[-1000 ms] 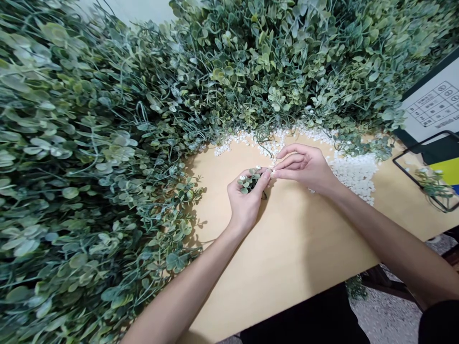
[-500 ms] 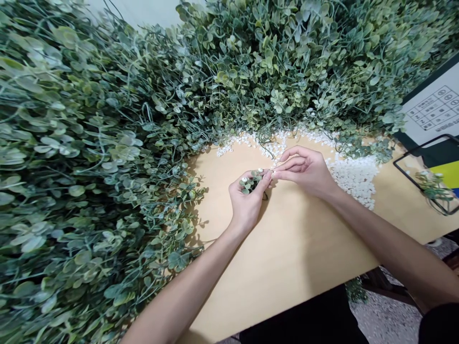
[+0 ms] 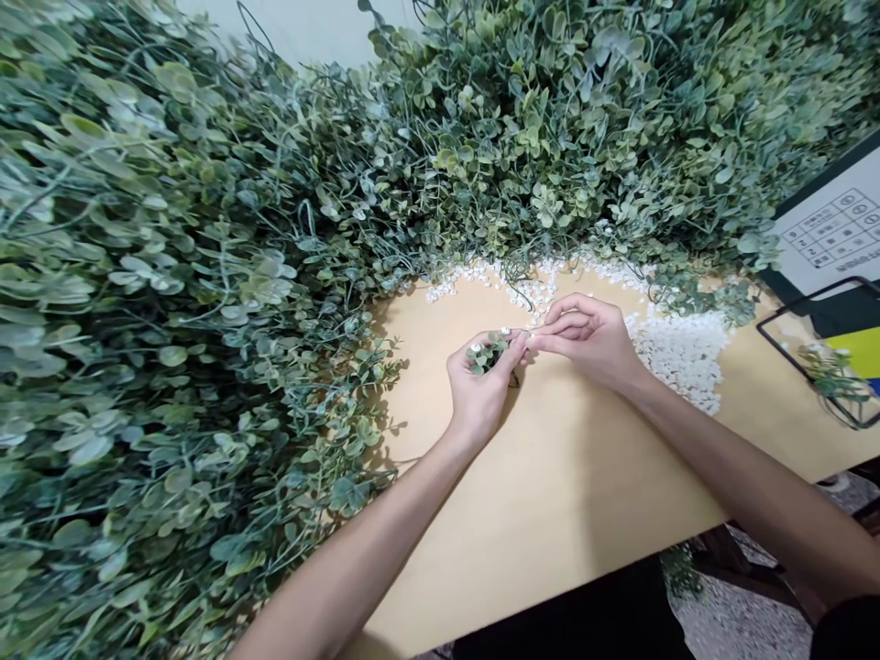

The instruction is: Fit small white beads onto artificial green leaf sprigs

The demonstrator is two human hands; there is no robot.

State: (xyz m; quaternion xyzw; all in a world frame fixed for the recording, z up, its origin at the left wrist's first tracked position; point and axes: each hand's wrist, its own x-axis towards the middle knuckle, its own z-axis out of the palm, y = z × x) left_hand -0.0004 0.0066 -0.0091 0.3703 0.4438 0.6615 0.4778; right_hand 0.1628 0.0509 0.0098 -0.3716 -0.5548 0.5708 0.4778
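My left hand is closed round a small artificial green sprig. Its round leaves and two small white flower heads stick out above the thumb and fingers. Fingertips pinched, my right hand meets my left thumb and forefinger at the sprig's end. A tiny whitish bit shows between the two hands, but the fingers mostly hide what the right one grips. Just beyond them lie loose small white pieces, and a thicker heap of white pieces spreads to the right of my right wrist.
Piled artificial greenery walls in the left and back of the wooden table. On the right stand a printed sheet and a black wire frame with flowered sprigs by it. The table's front edge runs close to my lap.
The view has shifted slightly, so everything sits a little lower and to the right. Both hands stay together at the sprig, and my right fingers have drawn slightly closer together.
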